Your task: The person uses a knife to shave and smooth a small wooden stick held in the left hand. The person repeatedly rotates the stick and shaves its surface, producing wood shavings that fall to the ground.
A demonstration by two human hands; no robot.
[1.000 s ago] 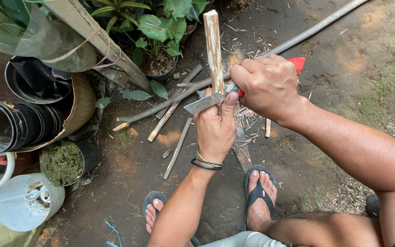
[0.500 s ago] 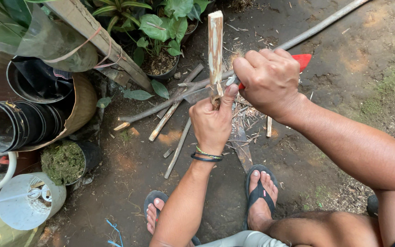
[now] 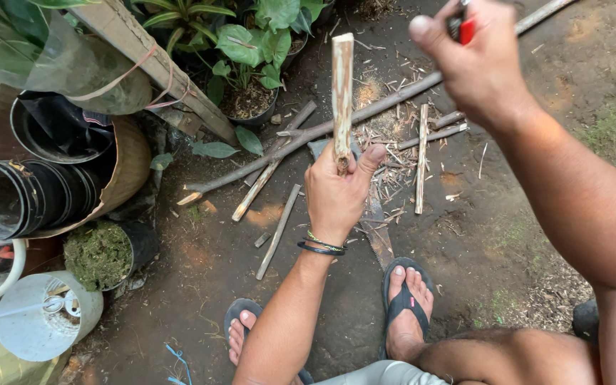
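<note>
Bare dark soil [image 3: 201,285] littered with sticks and chips, black pots stacked at the left edge. The left hand [image 3: 336,196] pinches one pale, squared stick [image 3: 341,93] upright between thumb and curled fingers, its bark shaved off. The right hand [image 3: 475,64], fisted on one red-handled knife [image 3: 465,27], has lifted off the stick to the top edge. Two sandalled feet below.

No labels, signs or screens in view. Only packaging-like items sit at left edge — a clear plastic bag [image 3: 73,60] w/ leaves inside, upper left, tied w/ a band, & a white cylindrical plastic container [image 3: 44,324] lying bottom left on the dirt.
</note>
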